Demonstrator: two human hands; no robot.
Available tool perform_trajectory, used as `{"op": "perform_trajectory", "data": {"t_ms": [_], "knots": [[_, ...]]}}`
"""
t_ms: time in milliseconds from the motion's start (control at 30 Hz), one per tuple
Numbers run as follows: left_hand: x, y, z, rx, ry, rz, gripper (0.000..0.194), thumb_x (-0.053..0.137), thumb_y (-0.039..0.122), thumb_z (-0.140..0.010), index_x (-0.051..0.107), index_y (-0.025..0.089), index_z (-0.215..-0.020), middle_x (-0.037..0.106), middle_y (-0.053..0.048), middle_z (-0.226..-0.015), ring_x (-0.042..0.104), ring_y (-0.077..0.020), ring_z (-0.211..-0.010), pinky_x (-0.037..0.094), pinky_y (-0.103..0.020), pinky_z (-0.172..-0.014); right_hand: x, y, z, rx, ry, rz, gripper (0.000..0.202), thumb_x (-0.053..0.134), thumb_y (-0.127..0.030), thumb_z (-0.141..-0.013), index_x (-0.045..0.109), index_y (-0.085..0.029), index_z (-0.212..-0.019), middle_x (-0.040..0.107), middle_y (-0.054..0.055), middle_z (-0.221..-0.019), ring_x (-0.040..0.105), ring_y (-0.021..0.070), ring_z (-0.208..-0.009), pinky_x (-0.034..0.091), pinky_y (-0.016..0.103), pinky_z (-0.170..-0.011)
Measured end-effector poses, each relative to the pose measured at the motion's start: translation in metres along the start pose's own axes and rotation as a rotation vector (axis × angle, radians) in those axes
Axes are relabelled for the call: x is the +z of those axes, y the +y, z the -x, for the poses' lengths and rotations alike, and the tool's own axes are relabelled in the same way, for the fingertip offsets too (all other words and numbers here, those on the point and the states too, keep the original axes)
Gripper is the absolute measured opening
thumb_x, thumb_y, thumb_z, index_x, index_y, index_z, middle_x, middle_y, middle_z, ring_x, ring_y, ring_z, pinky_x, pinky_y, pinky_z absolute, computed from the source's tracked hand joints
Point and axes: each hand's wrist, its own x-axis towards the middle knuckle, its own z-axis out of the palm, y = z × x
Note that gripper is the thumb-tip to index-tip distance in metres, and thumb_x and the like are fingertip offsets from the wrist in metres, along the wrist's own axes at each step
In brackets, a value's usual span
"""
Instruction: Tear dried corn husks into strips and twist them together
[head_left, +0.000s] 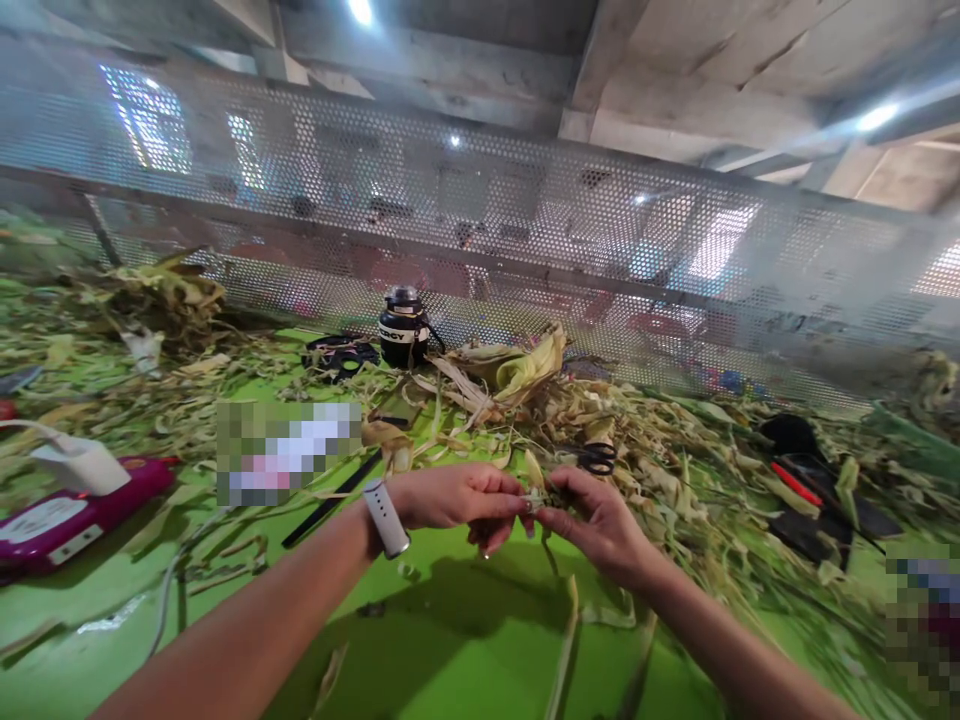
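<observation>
Both hands meet over the green tabletop (480,640), pinching a small piece of dried plant husk (534,500) between them. My left hand (450,497), with a pale watch strap on its wrist, has its thumb and index finger closed on the piece's left side. From the right, my right hand (600,520) grips the same piece between thumb and fingers. A yellowish strip sticks up above the fingertips, and the piece itself is mostly covered by them. Just beyond my right hand lie scissors with black handles (598,459), partly among dried strips.
Heaps of dried husk strips (660,450) cover the table's back and right. A black bottle (403,340) stands at the back, before a perforated metal panel (525,230). On the left lies a magenta power strip (112,515) with a white charger (81,463) and a cable.
</observation>
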Motion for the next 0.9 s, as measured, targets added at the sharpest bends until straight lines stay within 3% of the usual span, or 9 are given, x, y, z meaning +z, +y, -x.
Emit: {"op": "perform_trajectory", "data": {"t_ms": [200, 433, 500, 633, 767, 900], "knots": [[0.005, 0.013, 0.010, 0.002, 0.097, -0.311, 0.040, 0.043, 0.055, -0.086, 0.053, 0.017, -0.077, 0.037, 0.007, -0.051, 0.031, -0.0080, -0.046, 0.026, -0.023, -0.047, 0.003, -0.006, -0.001, 0.061, 0.014, -0.046, 0.024, 0.063, -0.039, -0.081, 0.060, -0.016, -0.084, 0.056, 0.001, -0.075, 0.050, 0.0133, -0.069, 0.039, 0.024, -0.062], [0.006, 0.024, 0.016, -0.012, 0.055, -0.315, 0.039, 0.038, 0.053, -0.088, 0.054, 0.017, -0.086, 0.035, 0.007, -0.052, 0.030, -0.0084, -0.046, 0.024, -0.022, -0.046, 0.007, -0.009, 0.000, 0.189, -0.042, -0.455, 0.030, 0.066, -0.042, -0.078, 0.059, -0.015, -0.087, 0.062, 0.002, -0.076, 0.053, 0.0123, -0.068, 0.040, 0.024, -0.062], [0.008, 0.024, 0.015, 0.016, 0.102, -0.444, 0.036, 0.037, 0.050, -0.090, 0.052, 0.018, -0.080, 0.038, 0.006, -0.053, 0.034, -0.0092, -0.047, 0.027, -0.022, -0.047, 0.008, -0.009, -0.001, 0.213, -0.032, -0.483, 0.032, 0.068, -0.044, -0.076, 0.060, -0.015, -0.087, 0.062, 0.001, -0.074, 0.054, 0.0127, -0.068, 0.040, 0.024, -0.062], [0.017, 0.020, 0.013, 0.105, 0.310, -0.936, 0.026, 0.040, 0.032, -0.091, 0.052, 0.018, -0.073, 0.050, 0.001, -0.060, 0.042, -0.0118, -0.053, 0.029, -0.025, -0.051, 0.010, -0.003, -0.002, 0.258, -0.055, -0.485, 0.035, 0.069, -0.045, -0.074, 0.061, -0.014, -0.087, 0.063, 0.002, -0.077, 0.056, 0.0142, -0.072, 0.042, 0.025, -0.065], [0.031, 0.014, 0.011, -0.054, 0.415, -1.273, 0.020, 0.037, 0.014, -0.088, 0.056, 0.013, -0.094, 0.061, -0.008, -0.066, 0.053, -0.0181, -0.056, 0.033, -0.027, -0.052, 0.012, 0.008, -0.001, 0.300, -0.060, -0.463, 0.035, 0.069, -0.045, -0.075, 0.064, -0.014, -0.090, 0.062, 0.003, -0.077, 0.054, 0.0134, -0.070, 0.042, 0.023, -0.062], [0.046, 0.011, 0.005, -0.066, 0.443, -1.396, 0.025, 0.035, 0.008, -0.087, 0.056, 0.010, -0.101, 0.066, -0.013, -0.070, 0.062, -0.0236, -0.062, 0.037, -0.030, -0.053, 0.013, 0.017, 0.000, 0.353, -0.055, -0.552, 0.032, 0.069, -0.042, -0.076, 0.064, -0.016, -0.095, 0.065, 0.004, -0.084, 0.058, 0.0151, -0.075, 0.045, 0.027, -0.071]]}}
